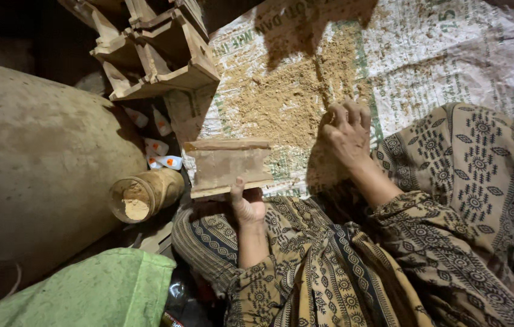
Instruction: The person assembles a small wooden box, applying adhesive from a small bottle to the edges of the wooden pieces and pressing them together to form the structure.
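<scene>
My left hand [247,204] grips a small wooden mould block [229,165] from below, thumb on its near face, holding it upright above my lap. My right hand [346,130] rests fingers-down on a pile of tan sawdust-like powder [281,97] spread over a printed woven sack [450,54]; whether it holds any powder I cannot tell. My patterned brown and black clothing [390,254] fills the lower right.
A stack of wooden mould frames [157,51] leans at the top left. A powder-filled jar [142,197] lies on its side by a large grey cylinder [33,151]. Green cloth [99,290] sits at bottom left, small wrappers [163,154] nearby.
</scene>
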